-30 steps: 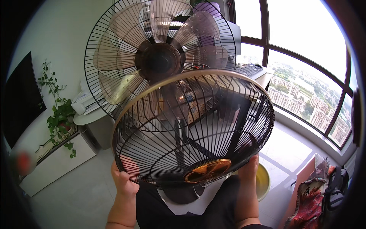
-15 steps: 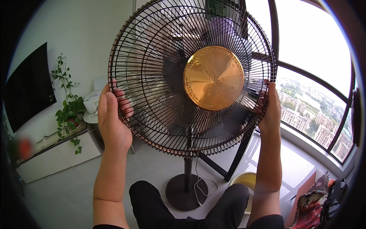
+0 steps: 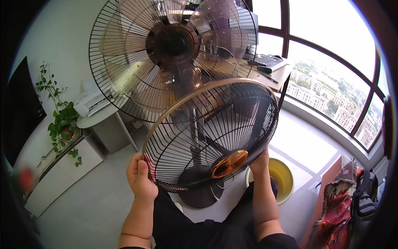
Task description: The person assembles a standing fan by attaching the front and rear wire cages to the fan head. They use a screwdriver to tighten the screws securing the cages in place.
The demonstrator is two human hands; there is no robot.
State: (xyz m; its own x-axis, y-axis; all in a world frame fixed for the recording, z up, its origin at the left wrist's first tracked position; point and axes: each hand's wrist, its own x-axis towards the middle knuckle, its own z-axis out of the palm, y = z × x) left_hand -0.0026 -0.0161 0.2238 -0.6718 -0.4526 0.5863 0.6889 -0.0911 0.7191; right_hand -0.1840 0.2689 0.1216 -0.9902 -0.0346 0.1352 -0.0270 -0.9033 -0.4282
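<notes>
A round black wire fan grille (image 3: 174,172) with a gold centre disc (image 3: 230,164) is between my hands, off the fan and tilted. My left hand (image 3: 143,177) grips its rim at the lower left. On the right side, my right hand (image 3: 260,162) holds the rim, with its fingers partly hidden behind the wires. Behind stands the pedestal fan, its translucent blades (image 3: 120,79) and dark hub (image 3: 176,43) uncovered. The rear grille (image 3: 92,68) is still around the blades. The fan's round dark base (image 3: 201,200) rests on the floor between my legs.
A yellow basin (image 3: 282,180) sits on the floor by my right knee. A desk with a keyboard (image 3: 267,61) is behind the fan. At left are a white printer (image 3: 93,101), a trailing plant (image 3: 64,118) and a low cabinet (image 3: 64,178). Patterned cloth (image 3: 338,211) and a black bag (image 3: 367,195) lie at right.
The front grille has come away from the fan and moved down toward me, tipping as it came. Both hands have lowered with it. The blades and hub now show uncovered.
</notes>
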